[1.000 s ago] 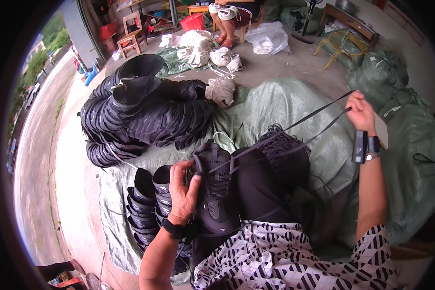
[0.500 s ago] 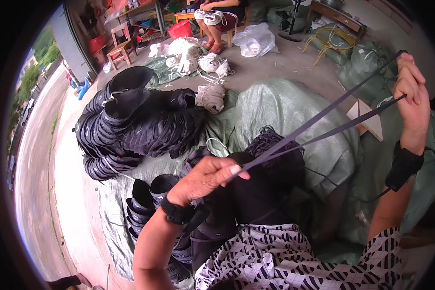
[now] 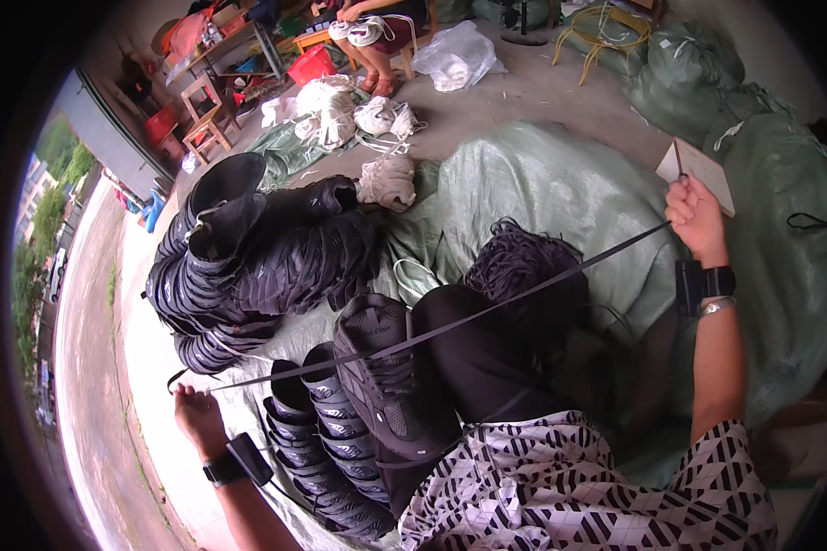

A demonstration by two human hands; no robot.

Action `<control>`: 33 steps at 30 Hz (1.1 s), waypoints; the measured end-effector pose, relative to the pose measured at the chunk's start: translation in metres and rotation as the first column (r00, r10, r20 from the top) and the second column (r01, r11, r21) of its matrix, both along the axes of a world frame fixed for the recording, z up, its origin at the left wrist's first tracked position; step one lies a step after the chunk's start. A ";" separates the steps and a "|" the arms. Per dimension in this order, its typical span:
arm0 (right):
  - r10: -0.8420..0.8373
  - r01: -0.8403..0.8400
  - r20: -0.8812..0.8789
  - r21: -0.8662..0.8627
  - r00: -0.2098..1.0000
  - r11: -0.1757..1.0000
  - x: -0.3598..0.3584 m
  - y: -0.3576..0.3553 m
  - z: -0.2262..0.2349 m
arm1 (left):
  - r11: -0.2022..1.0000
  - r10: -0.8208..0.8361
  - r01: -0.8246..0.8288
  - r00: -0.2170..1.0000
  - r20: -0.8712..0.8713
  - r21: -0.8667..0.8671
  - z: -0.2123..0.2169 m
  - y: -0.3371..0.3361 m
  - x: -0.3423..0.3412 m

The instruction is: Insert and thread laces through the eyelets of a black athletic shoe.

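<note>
A black shoelace [image 3: 450,323] stretches taut from lower left to upper right across my lap. My left hand [image 3: 196,415] pinches its left end out beyond my knee, above the ground sheet. My right hand [image 3: 696,217] grips the other end, raised near a green sack. A black shoe [image 3: 383,384] lies on my left thigh, under the lace. Beside it a row of several stacked black shoes [image 3: 326,455] leans against my leg. A tangled heap of black laces [image 3: 522,268] sits on my right knee.
A large pile of nested black shoe uppers [image 3: 248,266] lies ahead on the left. Bundles of white laces [image 3: 358,124] are scattered beyond it. Green sacks [image 3: 763,138] stand on the right, with a cardboard piece [image 3: 703,170]. Another person's legs [image 3: 377,46] are at the back.
My left hand has swung from the shoe on my lap out to the lower left, pulling the lace taut. My right hand has come down from its high position.
</note>
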State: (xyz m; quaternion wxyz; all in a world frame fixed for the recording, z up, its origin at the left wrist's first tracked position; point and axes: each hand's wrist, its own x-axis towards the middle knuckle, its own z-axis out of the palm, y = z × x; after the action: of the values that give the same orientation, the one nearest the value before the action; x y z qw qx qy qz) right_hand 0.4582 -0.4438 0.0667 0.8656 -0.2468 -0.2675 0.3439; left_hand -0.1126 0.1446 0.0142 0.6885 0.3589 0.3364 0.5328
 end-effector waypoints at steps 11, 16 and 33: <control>0.329 0.095 0.476 -0.671 0.816 0.735 -0.177 0.208 -0.059 | 0.983 0.181 -0.176 0.863 -0.472 0.054 -0.014 -0.070 0.029; 0.310 0.361 0.839 -0.487 0.447 0.796 -0.212 0.249 -0.075 | 0.868 -0.167 0.423 0.742 -0.649 0.261 0.004 -0.168 0.129; 0.525 0.465 0.844 -0.510 0.108 0.724 -0.215 0.258 -0.063 | 0.772 -0.268 0.597 0.617 -0.740 0.218 0.005 -0.204 0.133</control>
State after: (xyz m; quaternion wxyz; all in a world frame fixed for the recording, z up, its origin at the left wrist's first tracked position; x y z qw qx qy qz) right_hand 0.2433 -0.1855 0.0036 0.2807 -0.7035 -0.6286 0.1766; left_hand 0.0200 -0.0598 0.0193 0.5282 0.7451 0.3294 0.2397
